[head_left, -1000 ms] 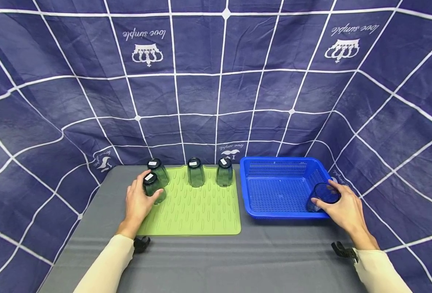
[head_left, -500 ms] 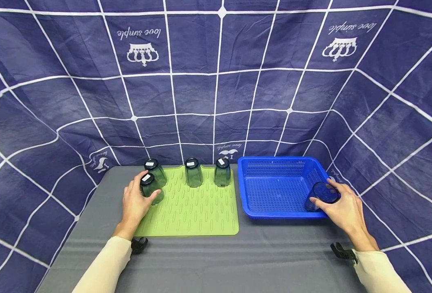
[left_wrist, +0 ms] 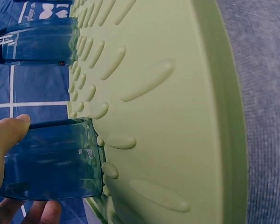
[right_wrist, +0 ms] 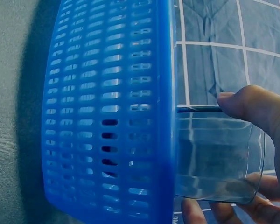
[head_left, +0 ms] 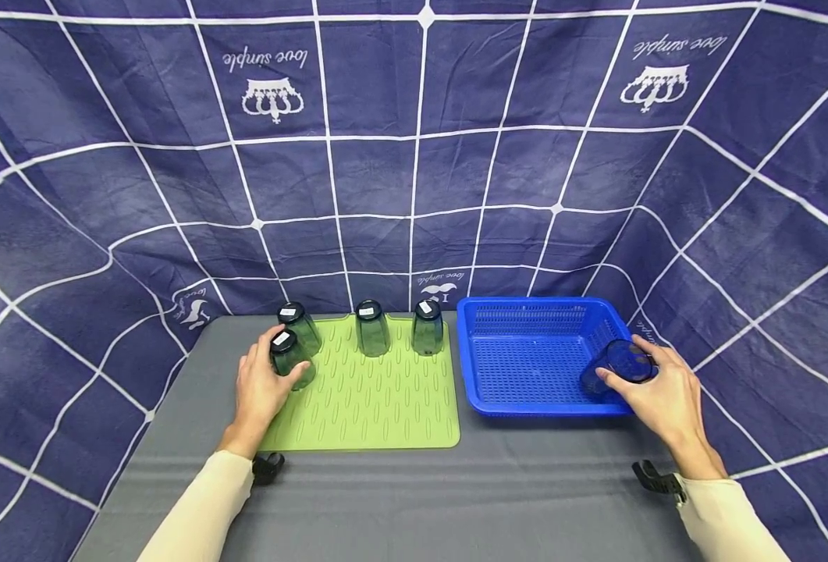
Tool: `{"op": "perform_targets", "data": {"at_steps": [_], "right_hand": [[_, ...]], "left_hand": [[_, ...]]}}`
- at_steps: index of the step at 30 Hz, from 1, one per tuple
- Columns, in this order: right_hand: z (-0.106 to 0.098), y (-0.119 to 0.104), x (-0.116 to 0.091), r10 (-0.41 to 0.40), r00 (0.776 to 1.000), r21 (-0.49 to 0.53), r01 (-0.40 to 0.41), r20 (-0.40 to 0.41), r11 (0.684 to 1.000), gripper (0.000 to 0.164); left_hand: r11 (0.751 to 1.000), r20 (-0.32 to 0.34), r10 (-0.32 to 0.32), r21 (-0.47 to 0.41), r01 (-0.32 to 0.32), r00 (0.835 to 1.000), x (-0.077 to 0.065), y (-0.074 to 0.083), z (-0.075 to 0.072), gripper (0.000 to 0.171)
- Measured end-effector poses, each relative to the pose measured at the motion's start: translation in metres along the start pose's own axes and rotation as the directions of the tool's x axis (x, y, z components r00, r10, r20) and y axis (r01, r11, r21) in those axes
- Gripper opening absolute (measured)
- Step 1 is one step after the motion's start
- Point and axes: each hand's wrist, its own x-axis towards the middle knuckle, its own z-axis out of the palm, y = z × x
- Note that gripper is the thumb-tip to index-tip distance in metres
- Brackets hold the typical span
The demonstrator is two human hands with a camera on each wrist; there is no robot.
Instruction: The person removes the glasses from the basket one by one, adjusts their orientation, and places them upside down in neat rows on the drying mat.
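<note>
My left hand (head_left: 264,382) grips a tinted drinking glass (head_left: 291,361) between thumb and fingers. This glass stands mouth down on the front left part of a green ribbed mat (head_left: 371,414); in the left wrist view its rim meets the mat's ridges. On the right, my right hand (head_left: 666,394) holds another drinking glass (head_left: 613,367) at the right end of a blue plastic basket (head_left: 484,407). That glass has its open end up, and part of it shows above the basket wall in the right wrist view. Whether its base touches the basket floor, I cannot tell.
Three more upturned glasses line the mat's back edge: one glass (head_left: 301,328) just behind my left hand, a middle glass (head_left: 373,332), and a right glass (head_left: 428,332) near the basket. A blue patterned cloth (head_left: 385,179) hangs behind the grey table (head_left: 456,499).
My right hand has shifted slightly upward with its glass, whose rim now sits a little higher and further right. My left hand keeps its hold on the glass at the mat.
</note>
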Motion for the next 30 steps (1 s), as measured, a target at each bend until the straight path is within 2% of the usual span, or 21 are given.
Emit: {"op": "perform_targets", "data": {"at_steps": [6, 13, 21, 30], "right_hand": [[-0.004, -0.01, -0.003, 0.011, 1.0, -0.009, -0.011, -0.004, 1.0, 0.087], [-0.007, -0.024, -0.002, -0.016, 1.0, -0.001, 0.016, -0.021, 1.0, 0.085], [-0.009, -0.042, -0.003, -0.056, 0.997, 0.036, 0.058, -0.057, 0.998, 0.081], [-0.013, -0.055, -0.004, -0.015, 0.998, 0.069, 0.02, -0.068, 0.997, 0.081]], "left_hand": [[1.0, 0.016, -0.004, 0.026, 0.003, 1.0, 0.0, 0.003, -0.004, 0.091], [1.0, 0.04, -0.018, 0.026, 0.017, 0.999, -0.001, 0.006, -0.007, 0.092], [0.999, 0.061, 0.021, 0.028, -0.023, 0.998, 0.001, 0.006, -0.014, 0.093], [0.996, 0.085, 0.041, 0.077, -0.047, 0.996, 0.001, 0.01, -0.023, 0.098]]}}
